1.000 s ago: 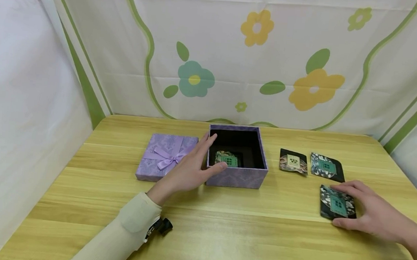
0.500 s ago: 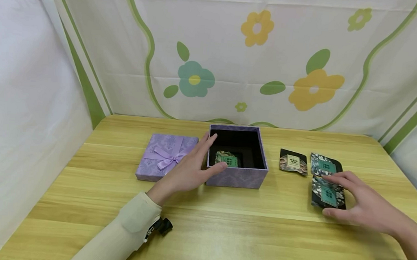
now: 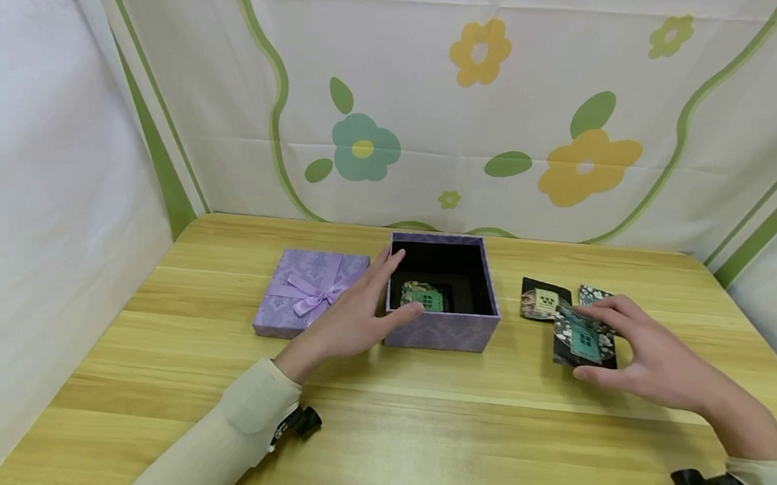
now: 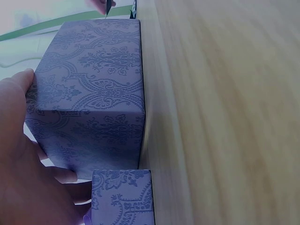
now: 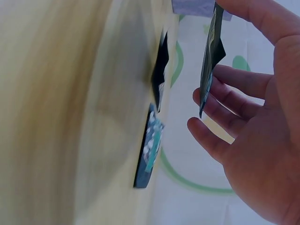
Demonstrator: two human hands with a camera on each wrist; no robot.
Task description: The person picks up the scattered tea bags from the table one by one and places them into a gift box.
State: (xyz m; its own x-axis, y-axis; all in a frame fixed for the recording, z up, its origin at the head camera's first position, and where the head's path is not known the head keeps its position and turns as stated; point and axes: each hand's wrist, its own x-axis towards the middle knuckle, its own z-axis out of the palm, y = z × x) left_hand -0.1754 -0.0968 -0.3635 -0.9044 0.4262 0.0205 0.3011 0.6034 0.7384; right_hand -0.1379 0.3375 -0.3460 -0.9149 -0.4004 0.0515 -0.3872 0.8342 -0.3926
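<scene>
The right hand [image 3: 660, 359] pinches a dark packet with a teal label, the held packet [image 3: 582, 340], between the thumb at its near edge and the fingertips at its far edge. The grip is about as wide as the packet itself, which sits at the ends of the fingers, to the left of the palm, with its label facing up. The right wrist view shows it clear of the table [image 3: 414, 442], seen almost edge-on; there the thumb tip runs to the top of the frame, so its exact contact is hard to judge.

From the head, the held packet overlaps the near right corner of a cream-labelled packet [image 3: 540, 300], while a flecked packet [image 3: 593, 294] lies on the far side, partly covered by the fingers. Both rest on the table.

To the left, the left hand [image 3: 355, 312] lies spread against the purple box [image 3: 439, 334], thumb over the near rim and fingers along the left wall. Inside, toward the near left corner, is a green-labelled packet [image 3: 423, 297]. The lid [image 3: 277, 306], with its lilac bow [image 3: 315, 300], lies left of the box, partly behind the left hand.
</scene>
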